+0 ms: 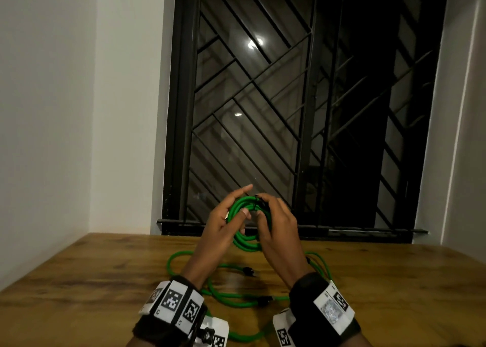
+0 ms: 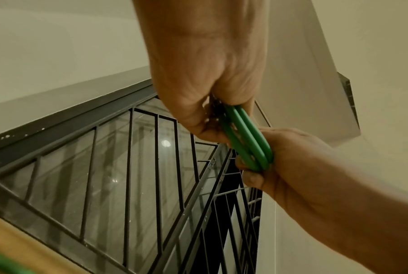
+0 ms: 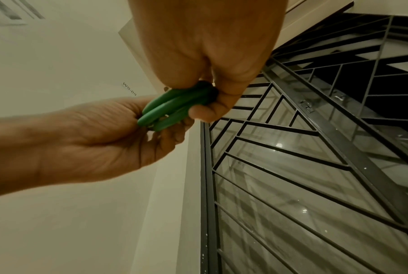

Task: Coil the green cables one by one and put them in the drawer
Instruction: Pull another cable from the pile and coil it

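A coiled green cable is held up above the wooden table, in front of the window. My left hand grips the coil's left side, thumb across the strands, index finger pointing up. My right hand holds the coil's right side and pinches its black plug end at the top. In the left wrist view the coil's strands run between both hands; in the right wrist view they show the same way. More loose green cable lies on the table below. No drawer is in view.
A barred window stands behind the table, with white walls on both sides. Loose cable loops and a black plug lie on the table between my wrists. Bare wood shows at the table's left and right.
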A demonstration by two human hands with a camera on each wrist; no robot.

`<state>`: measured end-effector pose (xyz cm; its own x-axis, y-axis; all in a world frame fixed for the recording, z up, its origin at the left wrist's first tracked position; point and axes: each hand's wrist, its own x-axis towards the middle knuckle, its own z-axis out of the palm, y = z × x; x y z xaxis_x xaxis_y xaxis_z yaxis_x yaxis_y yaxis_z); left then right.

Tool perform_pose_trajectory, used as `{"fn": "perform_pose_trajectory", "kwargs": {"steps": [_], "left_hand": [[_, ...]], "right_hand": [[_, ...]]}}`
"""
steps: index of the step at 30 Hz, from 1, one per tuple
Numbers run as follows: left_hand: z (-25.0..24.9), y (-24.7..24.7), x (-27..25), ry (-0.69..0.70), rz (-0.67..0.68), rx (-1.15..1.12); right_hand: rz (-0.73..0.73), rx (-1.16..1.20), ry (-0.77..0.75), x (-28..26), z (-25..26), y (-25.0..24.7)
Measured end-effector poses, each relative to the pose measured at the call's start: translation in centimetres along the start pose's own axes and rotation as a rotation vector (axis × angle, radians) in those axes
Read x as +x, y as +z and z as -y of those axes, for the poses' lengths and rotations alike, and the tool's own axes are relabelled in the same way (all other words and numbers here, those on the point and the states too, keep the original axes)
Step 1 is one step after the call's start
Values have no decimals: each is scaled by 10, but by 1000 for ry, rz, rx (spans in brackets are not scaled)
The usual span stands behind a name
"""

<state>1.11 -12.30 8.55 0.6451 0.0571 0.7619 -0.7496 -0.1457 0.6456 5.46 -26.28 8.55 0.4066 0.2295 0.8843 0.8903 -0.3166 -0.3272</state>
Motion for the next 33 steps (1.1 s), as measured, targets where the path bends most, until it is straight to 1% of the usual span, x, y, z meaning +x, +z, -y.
{"fn": "perform_pose_trajectory", "kwargs": {"steps": [3,6,12,15,17,22,25,33], "left_hand": [[4,2,1,30,38,104],[6,6,-1,44,9,177],[9,10,-3,47,-71,171],[11,12,-2,58,-86,166],[11,12,-2,54,-85,144],[9,12,-2,-7,-122,95],[9,11,-2,-14,-121,94],[12,8,-2,1,-105,104]], "right_hand": [[33,7,29,-8,-2,-4],[26,8,48,-14,-6,-6],[-22,3,35,-14,-3,-8],[-54,-7,28,-15,0,-6],[-85,-80,23,-17,1,-5],[-155,-240,39,-17,7,-5],[-154,-326,-5,-16,8,-4],[-203,-374,-17,-15,10,-5]]}}
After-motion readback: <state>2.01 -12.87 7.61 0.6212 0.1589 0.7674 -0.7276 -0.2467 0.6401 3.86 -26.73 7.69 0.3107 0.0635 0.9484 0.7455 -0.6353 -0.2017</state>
